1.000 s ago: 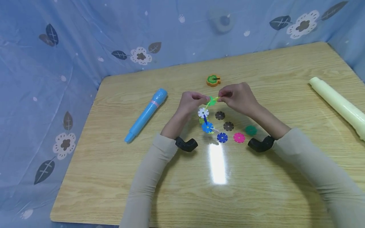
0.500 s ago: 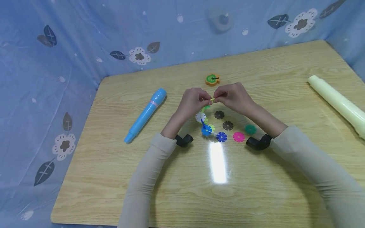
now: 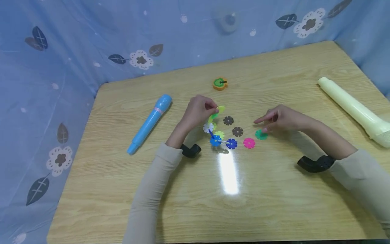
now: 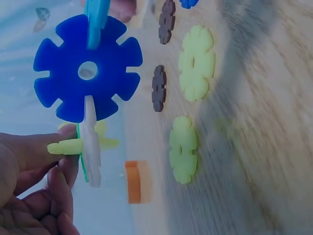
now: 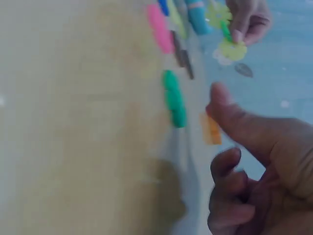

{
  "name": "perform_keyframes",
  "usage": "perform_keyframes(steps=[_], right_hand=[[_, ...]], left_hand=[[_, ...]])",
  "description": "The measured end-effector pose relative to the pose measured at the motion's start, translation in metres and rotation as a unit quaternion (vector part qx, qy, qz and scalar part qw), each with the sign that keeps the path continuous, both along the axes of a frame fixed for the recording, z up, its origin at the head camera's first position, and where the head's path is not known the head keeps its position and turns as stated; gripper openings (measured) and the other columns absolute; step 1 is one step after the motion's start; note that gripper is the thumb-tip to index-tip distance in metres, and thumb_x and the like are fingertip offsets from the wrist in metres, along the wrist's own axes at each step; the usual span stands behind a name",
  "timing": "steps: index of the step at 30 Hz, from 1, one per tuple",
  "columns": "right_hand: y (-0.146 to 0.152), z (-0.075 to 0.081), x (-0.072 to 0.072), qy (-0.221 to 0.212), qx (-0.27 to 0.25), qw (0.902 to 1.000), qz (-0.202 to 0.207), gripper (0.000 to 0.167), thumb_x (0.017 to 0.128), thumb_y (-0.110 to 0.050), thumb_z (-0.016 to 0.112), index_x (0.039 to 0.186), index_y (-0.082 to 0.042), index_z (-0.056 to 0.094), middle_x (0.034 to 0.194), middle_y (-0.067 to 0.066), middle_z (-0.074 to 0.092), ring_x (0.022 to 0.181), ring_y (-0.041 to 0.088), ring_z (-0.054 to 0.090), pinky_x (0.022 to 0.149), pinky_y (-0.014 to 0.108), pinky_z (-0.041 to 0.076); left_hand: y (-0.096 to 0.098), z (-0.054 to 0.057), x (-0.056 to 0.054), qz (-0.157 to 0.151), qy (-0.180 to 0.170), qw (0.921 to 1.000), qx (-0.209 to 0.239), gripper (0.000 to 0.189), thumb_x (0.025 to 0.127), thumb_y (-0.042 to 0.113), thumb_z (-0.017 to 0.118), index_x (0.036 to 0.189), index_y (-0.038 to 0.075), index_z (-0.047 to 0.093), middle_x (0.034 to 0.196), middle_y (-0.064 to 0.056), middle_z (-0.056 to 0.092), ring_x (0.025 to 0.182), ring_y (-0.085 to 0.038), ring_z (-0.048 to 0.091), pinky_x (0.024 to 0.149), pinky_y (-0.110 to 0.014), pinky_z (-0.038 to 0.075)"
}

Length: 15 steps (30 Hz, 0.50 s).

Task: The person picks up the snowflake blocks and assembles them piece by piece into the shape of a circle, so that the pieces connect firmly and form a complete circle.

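My left hand pinches one end of a chain of slotted plastic flower discs. The chain hangs down from it through green, yellow and white pieces to a light blue disc. Close up in the left wrist view, a dark blue disc is slotted to a white disc below and a light blue one above. My right hand holds nothing; its thumb and index finger are spread apart. Its thumb tip is right at a green disc on the table.
Two brown discs, a pink disc and yellow-green discs lie near the chain. An orange tree block is behind. A blue microphone-shaped toy lies left, a pale yellow one right. Blue curtain borders the table.
My right hand has let go of the yellow disc at the chain's end and moved right and toward me, to the green disc. My left hand keeps its pinch on the chain.
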State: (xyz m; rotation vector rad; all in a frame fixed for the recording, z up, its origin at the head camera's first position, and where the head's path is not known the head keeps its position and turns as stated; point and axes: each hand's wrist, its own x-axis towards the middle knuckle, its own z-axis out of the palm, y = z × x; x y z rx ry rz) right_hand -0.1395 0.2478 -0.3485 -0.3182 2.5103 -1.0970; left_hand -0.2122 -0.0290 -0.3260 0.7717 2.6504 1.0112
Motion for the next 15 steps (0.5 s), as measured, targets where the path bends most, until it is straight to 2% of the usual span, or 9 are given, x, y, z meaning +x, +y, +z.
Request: perform_keyframes(steps=[4,8,12,15], right_hand=[[0.004,-0.009,0.007,0.022,0.022,0.9992,0.024,0.037,0.073,-0.018,0.077,0.108,-0.011,0.069,0.083,0.002,0.058,0.07,0.012,0.038,0.06,0.024,0.033],[-0.001,-0.012,0.009,0.079,0.06,0.9947,0.03,0.03,0.07,-0.017,0.078,0.1,-0.015,0.073,0.081,0.0,0.058,0.068,0.011,0.041,0.06,0.024,0.034],[-0.011,-0.012,0.002,0.11,0.092,0.9895,0.019,0.024,0.068,-0.015,0.08,0.091,-0.017,0.073,0.087,0.0,0.059,0.071,0.014,0.047,0.063,0.027,0.037],[-0.017,-0.009,-0.006,0.102,0.1,0.9897,0.004,0.023,0.069,-0.012,0.079,0.09,-0.013,0.07,0.091,0.004,0.057,0.076,0.018,0.048,0.067,0.03,0.037]], left_hand=[[-0.002,0.001,-0.001,0.008,-0.005,1.0,0.0,0.012,0.084,0.017,0.067,0.088,0.006,0.072,0.081,-0.003,0.069,0.071,-0.012,0.06,0.065,-0.022,0.047],[-0.001,0.0,-0.002,0.004,-0.008,0.9999,0.007,0.013,0.084,0.017,0.067,0.088,0.006,0.072,0.081,-0.004,0.069,0.07,-0.012,0.06,0.064,-0.021,0.048],[0.0,-0.002,-0.003,0.004,-0.008,0.9999,0.007,0.012,0.084,0.016,0.067,0.088,0.005,0.072,0.081,-0.005,0.07,0.069,-0.012,0.06,0.063,-0.021,0.047],[0.0,-0.003,-0.004,0.005,-0.003,0.9999,0.009,0.012,0.084,0.016,0.068,0.087,0.005,0.072,0.08,-0.005,0.069,0.068,-0.012,0.059,0.063,-0.02,0.047]])
